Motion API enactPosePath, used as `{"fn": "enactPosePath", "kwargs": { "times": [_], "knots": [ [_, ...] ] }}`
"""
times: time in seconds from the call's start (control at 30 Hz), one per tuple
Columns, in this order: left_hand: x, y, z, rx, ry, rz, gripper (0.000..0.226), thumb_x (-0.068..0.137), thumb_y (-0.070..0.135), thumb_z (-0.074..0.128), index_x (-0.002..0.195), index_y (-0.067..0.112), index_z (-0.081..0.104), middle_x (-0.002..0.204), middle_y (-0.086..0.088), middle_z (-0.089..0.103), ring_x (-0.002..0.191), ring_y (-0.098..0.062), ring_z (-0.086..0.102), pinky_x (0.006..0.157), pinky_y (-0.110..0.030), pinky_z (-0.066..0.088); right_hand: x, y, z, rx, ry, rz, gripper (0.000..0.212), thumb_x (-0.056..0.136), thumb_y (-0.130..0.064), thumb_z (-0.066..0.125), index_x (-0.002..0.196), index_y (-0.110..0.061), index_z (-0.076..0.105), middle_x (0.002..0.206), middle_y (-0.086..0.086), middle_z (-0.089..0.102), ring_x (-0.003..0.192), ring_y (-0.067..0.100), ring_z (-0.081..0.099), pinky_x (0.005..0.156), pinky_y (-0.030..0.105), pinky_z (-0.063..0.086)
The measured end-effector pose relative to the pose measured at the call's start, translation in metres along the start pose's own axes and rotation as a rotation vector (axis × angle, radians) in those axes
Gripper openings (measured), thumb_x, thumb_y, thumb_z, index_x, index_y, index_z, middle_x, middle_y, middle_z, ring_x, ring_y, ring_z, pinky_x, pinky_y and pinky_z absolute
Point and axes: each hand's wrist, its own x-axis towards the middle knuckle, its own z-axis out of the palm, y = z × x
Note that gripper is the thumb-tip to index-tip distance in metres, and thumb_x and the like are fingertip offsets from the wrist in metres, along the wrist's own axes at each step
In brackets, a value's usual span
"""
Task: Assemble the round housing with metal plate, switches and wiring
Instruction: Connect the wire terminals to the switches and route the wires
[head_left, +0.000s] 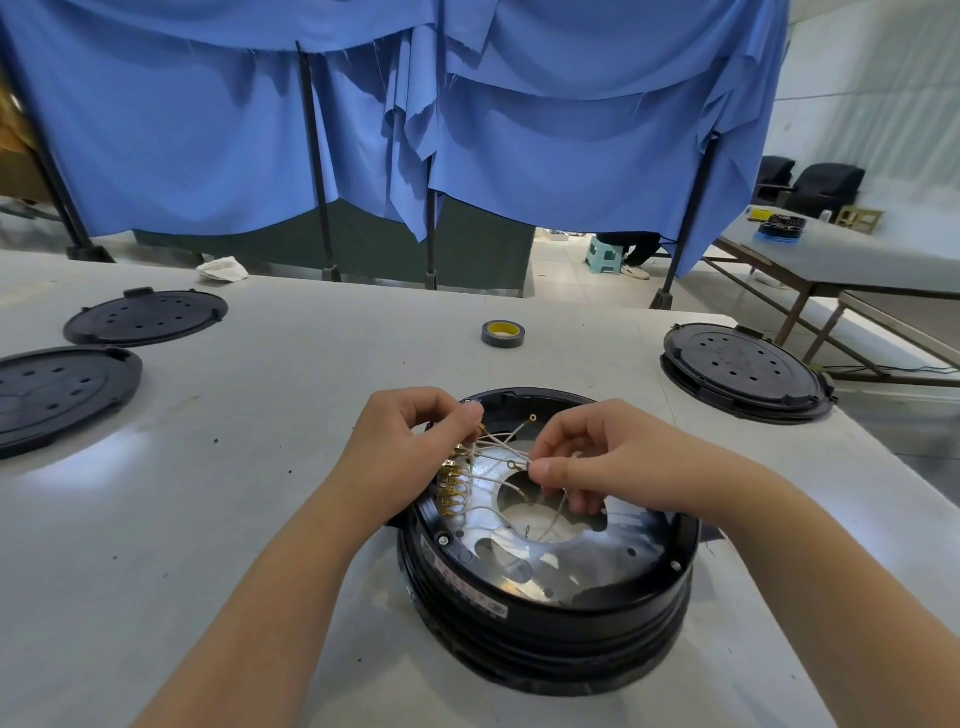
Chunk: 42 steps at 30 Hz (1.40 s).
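On the worktop (260, 467), both hands pinch thin wires (498, 457) above the round housing (545, 623): left hand (415, 436), right hand (587, 462). Tugging could tangle them or loosen the brass terminals (452, 488).

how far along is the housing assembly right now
Done: the metal plate already sits inside the round housing. In hand: the left hand and right hand pinch the loose wires beside the brass terminals. Left: the wires' ring ends hang unattached, and the lids lie aside.
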Motion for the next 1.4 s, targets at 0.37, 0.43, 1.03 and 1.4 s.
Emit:
{"fn": "enactPosePath", "kwargs": {
  "times": [0.37, 0.43, 1.03, 1.4],
  "knots": [
    [0.0, -0.002, 0.004, -0.066, 0.008, 0.003, 0.028, 0.088, 0.022, 0.069, 0.061, 0.018, 0.071, 0.063, 0.0, 0.068, 0.065, -0.009, 0.061, 0.072, -0.033, 0.048, 0.01, -0.002, 0.034, -0.224, 0.426, -0.223, 0.005, 0.084, -0.03, 0.069, 0.079, -0.032, 0.066, 0.078, -0.024, 0.062, 0.065, 0.0, 0.057, 0.06, 0.009, 0.044],
    [0.0, -0.001, 0.004, -0.079, -0.019, 0.009, 0.027, 0.087, 0.017, 0.068, 0.06, 0.016, 0.07, 0.068, 0.003, 0.07, 0.069, -0.009, 0.063, 0.075, -0.032, 0.048, 0.01, -0.002, 0.039, -0.181, 0.451, -0.251, 0.004, 0.083, -0.033, 0.069, 0.081, -0.032, 0.066, 0.078, -0.022, 0.063, 0.064, 0.003, 0.057, 0.059, 0.01, 0.044],
    [0.02, -0.03, 0.005, -0.008, -0.004, -0.14, 0.015, 0.095, 0.02, 0.056, 0.106, 0.025, 0.065, 0.102, 0.009, 0.067, 0.094, -0.002, 0.063, 0.075, -0.016, 0.047, 0.009, -0.004, 0.048, -0.218, 0.269, -0.199, 0.011, 0.085, -0.027, 0.068, 0.094, -0.03, 0.074, 0.078, -0.007, 0.069, 0.074, 0.006, 0.063, 0.072, 0.019, 0.051],
    [0.021, -0.034, 0.003, 0.004, -0.044, -0.157, 0.022, 0.093, 0.015, 0.056, 0.108, 0.03, 0.061, 0.106, 0.005, 0.066, 0.089, -0.005, 0.064, 0.071, -0.019, 0.047, 0.02, -0.014, 0.061, -0.436, 0.217, -0.125, 0.01, 0.088, -0.025, 0.062, 0.089, -0.031, 0.07, 0.074, -0.01, 0.062, 0.069, 0.002, 0.055, 0.062, 0.017, 0.041]
  ]
}}
